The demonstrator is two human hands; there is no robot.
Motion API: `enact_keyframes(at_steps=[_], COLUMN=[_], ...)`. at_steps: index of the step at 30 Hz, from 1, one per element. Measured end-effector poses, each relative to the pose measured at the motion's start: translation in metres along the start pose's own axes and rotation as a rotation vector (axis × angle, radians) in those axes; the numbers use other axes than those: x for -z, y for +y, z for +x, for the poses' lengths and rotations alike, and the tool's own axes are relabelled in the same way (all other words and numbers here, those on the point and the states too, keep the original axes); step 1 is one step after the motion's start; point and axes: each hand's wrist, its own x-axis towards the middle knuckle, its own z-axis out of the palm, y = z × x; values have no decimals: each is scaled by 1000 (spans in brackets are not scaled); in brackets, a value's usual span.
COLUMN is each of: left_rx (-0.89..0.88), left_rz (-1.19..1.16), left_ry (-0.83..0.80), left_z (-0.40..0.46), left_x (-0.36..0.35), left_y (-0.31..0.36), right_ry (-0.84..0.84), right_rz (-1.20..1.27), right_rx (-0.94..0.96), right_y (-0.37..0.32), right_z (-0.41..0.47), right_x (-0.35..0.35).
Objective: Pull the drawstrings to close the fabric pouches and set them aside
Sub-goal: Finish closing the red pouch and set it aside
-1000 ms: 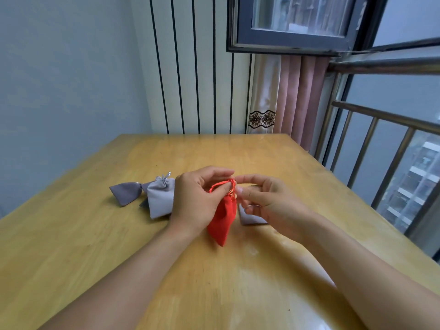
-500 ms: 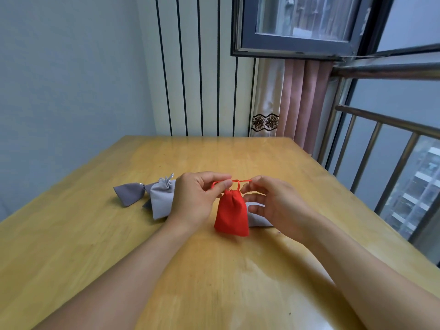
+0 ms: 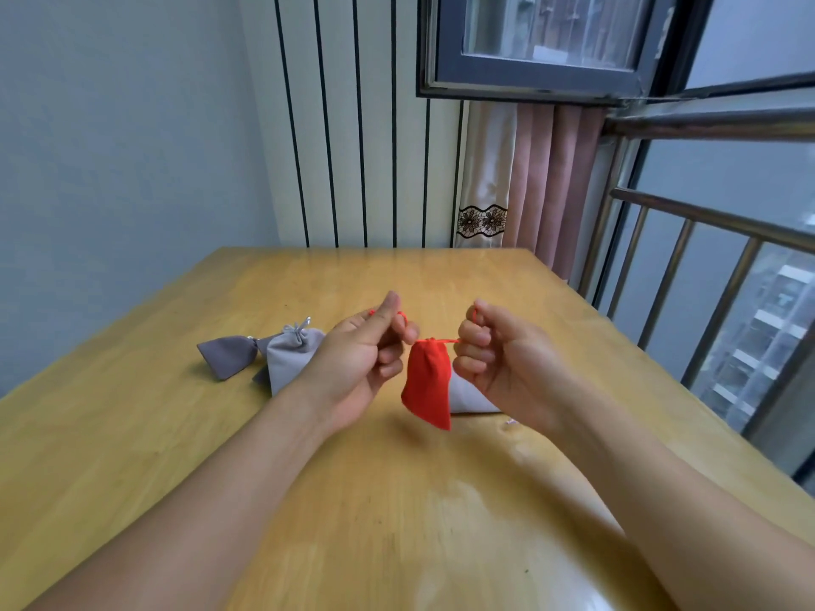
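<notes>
A small red pouch (image 3: 428, 385) hangs in the air above the wooden table (image 3: 397, 500), its mouth gathered tight. My left hand (image 3: 361, 359) pinches one red drawstring end to the pouch's left. My right hand (image 3: 494, 359) pinches the other end to its right. The strings run taut from the pouch's neck to both hands. Behind the red pouch a light grey pouch (image 3: 469, 396) lies on the table, partly hidden by my right hand. On the left lie a closed light grey pouch (image 3: 289, 357) and a darker grey pouch (image 3: 227, 357).
A white wall with black stripes and a pink curtain (image 3: 547, 178) stand behind the table's far edge. A metal railing (image 3: 705, 266) and a window run along the right side. The table's left edge lies near a pale blue wall.
My hands have moved apart, pulling the drawstrings outward. The red pouch's mouth has cinched tight and the pouch has lifted off the table.
</notes>
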Motion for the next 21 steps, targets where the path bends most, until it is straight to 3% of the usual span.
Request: enact_keyframes(at_steps=[3,7,12,16,21], left_rx=[-6,-46,-65,-106,-230], left_rz=[50,117,259,503,634], left_ry=[118,119,53,24,12], left_z=[5,-2,-4,-4,-1], left_x=[-2,-4,2,5,10], left_y=[-5,-10,-7,-9,-8], right_ry=[77,17,-56,-76,-74], right_rz=[-319,-710,-1513,-1516,-1434], right_rx=[104,193,336,309,327], right_y=[-2,-3,-3,-3,-1], right_z=[0,-6,-11,-12,-10], right_x=[3,4,6,9,11])
